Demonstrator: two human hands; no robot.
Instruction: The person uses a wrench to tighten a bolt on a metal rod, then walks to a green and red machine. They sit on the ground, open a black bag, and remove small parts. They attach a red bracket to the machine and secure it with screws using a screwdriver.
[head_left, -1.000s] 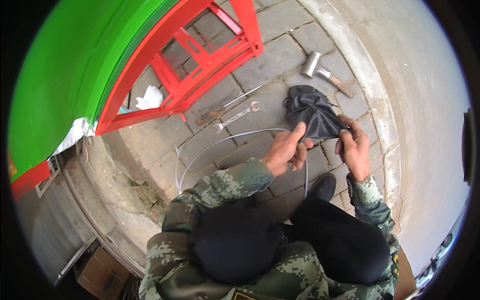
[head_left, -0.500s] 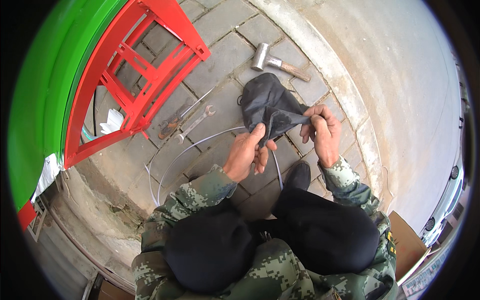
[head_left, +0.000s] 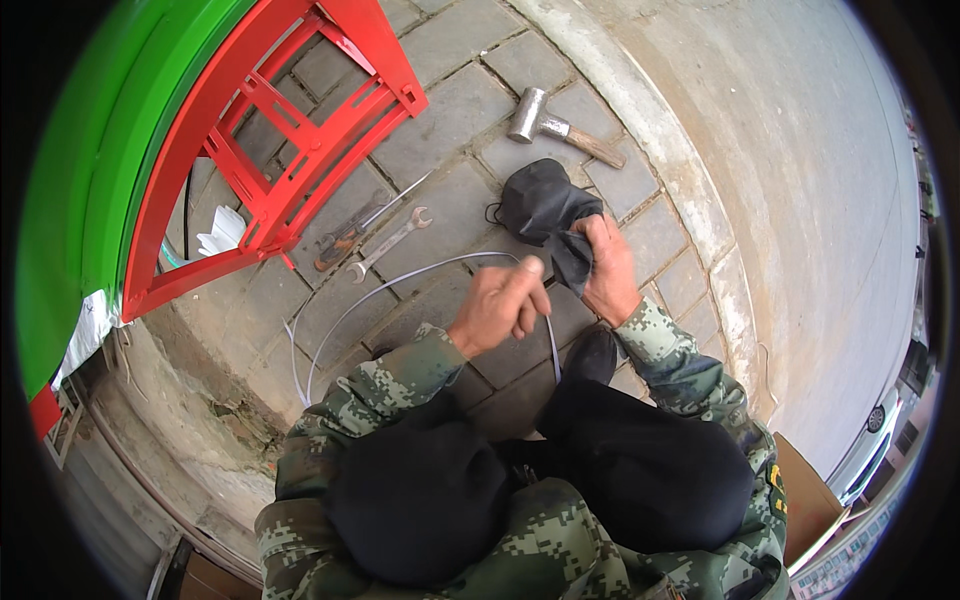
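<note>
The left hand (head_left: 497,305), clenched on the white cable (head_left: 400,283), has drawn back from the black bag (head_left: 545,205), while the right hand (head_left: 607,265) keeps its grip pinching the bag's lower edge. On the paving (head_left: 450,110): one bag, one cable loop, one hammer (head_left: 560,126), one spanner (head_left: 388,244).

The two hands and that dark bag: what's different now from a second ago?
The left hand has come off the black bag and now pinches the pale cable near its end. The right hand keeps its grip on the bag's lower edge. The hammer, wrench and red frame lie as before.
</note>
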